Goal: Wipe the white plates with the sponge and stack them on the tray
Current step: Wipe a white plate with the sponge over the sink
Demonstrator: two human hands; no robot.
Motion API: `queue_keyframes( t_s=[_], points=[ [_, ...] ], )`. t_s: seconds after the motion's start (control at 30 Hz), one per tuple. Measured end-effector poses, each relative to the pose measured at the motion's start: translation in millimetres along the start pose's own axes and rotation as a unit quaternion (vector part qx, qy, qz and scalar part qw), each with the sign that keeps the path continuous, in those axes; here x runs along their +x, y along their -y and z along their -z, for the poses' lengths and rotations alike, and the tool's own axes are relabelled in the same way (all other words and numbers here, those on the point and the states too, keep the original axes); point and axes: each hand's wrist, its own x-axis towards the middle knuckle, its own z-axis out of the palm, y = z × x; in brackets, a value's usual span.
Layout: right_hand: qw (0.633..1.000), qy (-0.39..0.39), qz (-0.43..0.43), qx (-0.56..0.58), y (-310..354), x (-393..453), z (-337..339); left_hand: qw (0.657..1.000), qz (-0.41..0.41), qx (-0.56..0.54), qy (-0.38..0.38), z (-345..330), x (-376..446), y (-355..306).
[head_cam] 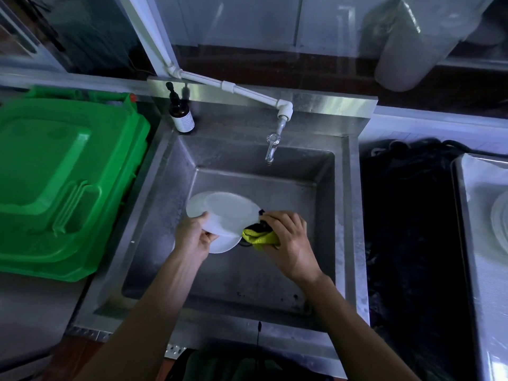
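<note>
Stainless steel forms the deep sink (324,188) where the work takes place. Over its basin the left hand (192,237) grips a white plate (225,213) by its near edge, thumb on top and fingers (211,237) curled beneath, holding it tilted. A second white plate (222,246) shows just below the first, partly hidden by it; whether the hand holds that one too cannot be told. The right hand (288,243) clenches a yellow and dark sponge (259,236), pressed against the right rim of the upper plate. A metal tap (272,147) hangs from a white pipe (233,88) above the basin, and a brown pump bottle (180,114) stands on the sink's back left corner. A green plastic bin (63,182) sits to the left. At the far right edge a metal tray (467,215) carries pale plates (499,218).
</note>
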Motion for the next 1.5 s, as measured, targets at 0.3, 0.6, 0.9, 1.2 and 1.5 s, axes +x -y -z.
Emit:
queue_keyframes(
  t_s=[0.3, 0.6, 0.9, 1.2, 1.5],
  points=[
    [0.994, 0.074, -0.002, 0.083, 36, 27, -1, 0.997, -0.017, 0.059, 0.048, 12, -5, 15],
    [0.997, 0.039, -0.038, 0.053, 37, 21, -15, 0.992, -0.026, 0.043, 0.118, 10, -12, 19],
    [0.99, 0.047, -0.128, 0.026, 50, 11, -32, 0.991, -0.03, 0.027, 0.128, 6, -19, 27],
    [0.987, 0.028, -0.155, 0.012, 46, 15, -26, 0.984, -0.039, 0.041, 0.169, 6, -20, 22],
    [0.977, 0.023, -0.203, 0.059, 32, 12, -24, 0.976, -0.035, 0.032, 0.211, 15, -18, 23]
  ],
)
